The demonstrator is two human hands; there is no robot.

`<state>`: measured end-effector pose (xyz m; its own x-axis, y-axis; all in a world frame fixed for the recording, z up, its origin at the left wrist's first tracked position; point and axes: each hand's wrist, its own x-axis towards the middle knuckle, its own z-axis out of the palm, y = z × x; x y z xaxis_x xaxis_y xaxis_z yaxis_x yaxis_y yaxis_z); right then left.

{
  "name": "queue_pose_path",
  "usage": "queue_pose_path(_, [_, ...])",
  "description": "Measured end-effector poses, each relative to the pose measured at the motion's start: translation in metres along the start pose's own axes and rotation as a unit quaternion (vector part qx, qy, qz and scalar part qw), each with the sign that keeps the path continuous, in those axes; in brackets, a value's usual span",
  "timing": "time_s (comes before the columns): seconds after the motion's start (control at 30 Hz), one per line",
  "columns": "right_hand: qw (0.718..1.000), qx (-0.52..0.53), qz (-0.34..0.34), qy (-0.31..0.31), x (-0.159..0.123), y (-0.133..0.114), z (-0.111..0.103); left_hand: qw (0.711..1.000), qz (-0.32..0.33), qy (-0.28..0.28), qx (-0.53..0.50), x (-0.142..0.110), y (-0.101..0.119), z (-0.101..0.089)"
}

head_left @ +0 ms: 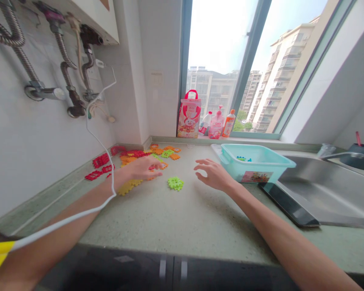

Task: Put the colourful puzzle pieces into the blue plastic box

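A small stack of light green interlocking plastic pieces (pixel 175 183) lies on the counter between my two hands. My left hand (pixel 144 167) hovers at the right edge of a spread of similar pieces, its fingers stretched out and nothing visible in them. Around it are red pieces (pixel 100 161), orange pieces (pixel 174 157) and yellow pieces (pixel 129 187), partly hidden by the hand and forearm. To the right of the green stack, my right hand (pixel 214 173) is open, fingers apart and holding nothing, close to a turquoise plastic tub (pixel 279 161) with a few blue and green pieces inside.
A black flat device (pixel 288 205) lies by the metal sink (pixel 346 190). Along the windowsill stand a pink bag (pixel 189 117) and several bottles (pixel 216 124). A white cable (pixel 101 147) hangs across my left arm. Pipes (pixel 60 48) run down the left wall.
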<state>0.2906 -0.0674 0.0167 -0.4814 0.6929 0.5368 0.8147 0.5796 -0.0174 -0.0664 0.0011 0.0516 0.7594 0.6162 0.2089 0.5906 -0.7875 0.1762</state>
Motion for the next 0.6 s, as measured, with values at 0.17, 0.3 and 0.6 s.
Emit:
queue_pose_path(0.17, [1.000,0.002,-0.005,-0.014,-0.001,-0.002,0.000,0.974,-0.186,-0.074,0.107,-0.011,-0.047,-0.022])
queue_pose_path(0.3, [1.000,0.008,-0.003,-0.028,-0.001,-0.004,0.001,0.966,-0.221,-0.104,0.089,-0.015,-0.068,-0.018])
queue_pose_path(0.6, [0.999,0.010,-0.004,-0.046,-0.001,-0.005,0.003,0.970,-0.223,-0.099,0.027,-0.013,-0.083,-0.008])
